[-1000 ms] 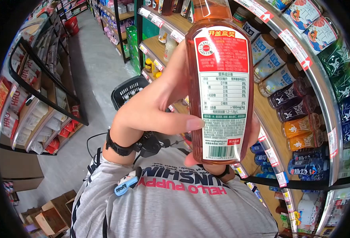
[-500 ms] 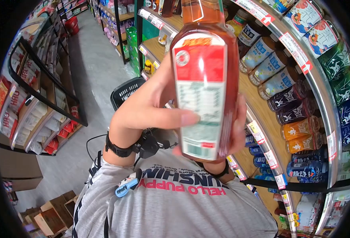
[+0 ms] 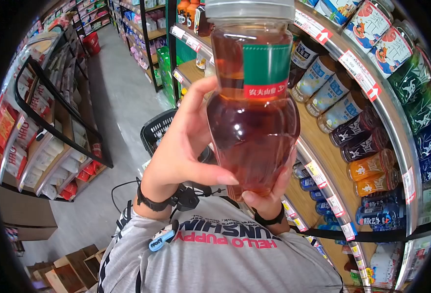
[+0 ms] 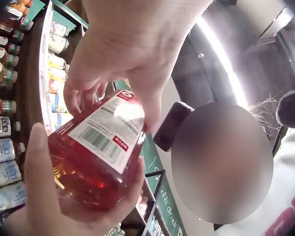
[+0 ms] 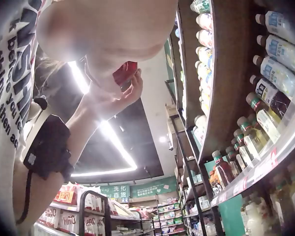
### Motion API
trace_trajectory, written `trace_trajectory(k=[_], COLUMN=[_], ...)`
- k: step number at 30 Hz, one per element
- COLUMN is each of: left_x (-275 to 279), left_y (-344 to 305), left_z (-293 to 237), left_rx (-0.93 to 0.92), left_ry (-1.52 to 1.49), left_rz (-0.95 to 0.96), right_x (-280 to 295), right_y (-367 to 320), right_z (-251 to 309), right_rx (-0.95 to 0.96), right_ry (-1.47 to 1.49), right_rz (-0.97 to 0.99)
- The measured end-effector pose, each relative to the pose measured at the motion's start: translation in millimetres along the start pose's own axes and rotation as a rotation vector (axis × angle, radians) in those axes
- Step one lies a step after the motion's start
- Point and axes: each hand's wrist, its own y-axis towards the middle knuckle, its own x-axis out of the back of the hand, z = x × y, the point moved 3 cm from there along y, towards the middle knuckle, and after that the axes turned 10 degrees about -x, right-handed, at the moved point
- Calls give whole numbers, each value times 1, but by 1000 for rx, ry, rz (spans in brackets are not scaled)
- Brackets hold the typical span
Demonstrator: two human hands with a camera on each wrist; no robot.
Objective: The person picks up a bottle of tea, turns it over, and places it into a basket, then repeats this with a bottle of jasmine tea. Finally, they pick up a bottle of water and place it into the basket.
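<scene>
A plastic bottle of reddish-brown tea [image 3: 254, 141] is held up in front of the chest, tilted with its translucent cap [image 3: 249, 10] toward the head camera. Its neck carries a green and red label [image 3: 266, 71]. My left hand [image 3: 181, 146] grips the bottle from the left, thumb across the near side and fingers behind. Low on the right, my right hand [image 3: 274, 188] holds the bottle near its base, thumb in front. In the left wrist view, the white label with a barcode [image 4: 110, 130] shows on the side turned away from the head camera.
Curved drink shelves [image 3: 318, 127] stand close on the right, with rows of bottles and price tags along their rails. A black basket [image 3: 149, 134] is beyond the left forearm. At the left, a rack of packets [image 3: 44, 141] borders the aisle floor [image 3: 113, 97].
Both hands have turned and tilted the bottle: its white-and-red back label has swung out of the head view, and the bare side, neck label and cap have come into sight.
</scene>
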Motion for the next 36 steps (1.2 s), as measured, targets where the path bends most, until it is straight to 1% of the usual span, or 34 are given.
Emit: trace_trajectory(k=[3, 4, 7, 9, 11, 13, 16, 18, 19, 20, 21, 23, 25, 26, 31, 32, 36], left_x=[-6, -12, -19, -16, -10, -7, -4, -2, -1, 3, 1, -1, -3, -3, -2, -1, -1], left_y=[-3, -6, -9, -9, -10, -10, -10, -11, -11, -15, -17, -20, -19, -17, -20, -18, -11], left_z=[-8, -11, -15, -9, -3, -1, 3, 4, 4, 12, 8, 3, 2, 2, -2, -3, -4], left_rx=[86, 144, 213, 130, 79, 78, 112, 135, 148, 114, 150, 193, 206, 207, 217, 221, 245], left_ry=[62, 59, 105, 88, 71, 47, -43, -98, -125, -159, -179, -209, -217, -211, -195, -193, -190], left_rz=[-48, -153, -260, -248, -250, -279, -283, -232, -206, -173, -203, -244, -270, -271, -322, -335, -374], right_x=[2, 1, -2, -6, -9, -12, -4, -8, -5, -2, 0, 5, 6, 8, 6, 5, 3], right_y=[-5, -8, -9, -8, -7, -4, -9, -14, -12, -9, -6, -7, -6, -2, 3, 4, 8], right_z=[2, 4, 8, 11, 11, 11, 3, -3, -1, 2, 6, 1, 1, 3, 9, 11, 12], right_rx=[187, 252, 337, 374, 349, 326, 355, 340, 251, 159, 67, 57, -23, -38, -57, -70, -70], right_ry=[-411, -540, -658, -683, -586, -483, -493, -295, -246, -199, -153, -334, -185, -194, -97, -76, 96], right_rz=[-38, -57, -93, -109, -169, -229, -141, -179, -135, -95, -62, 3, -60, -28, 6, 45, 46])
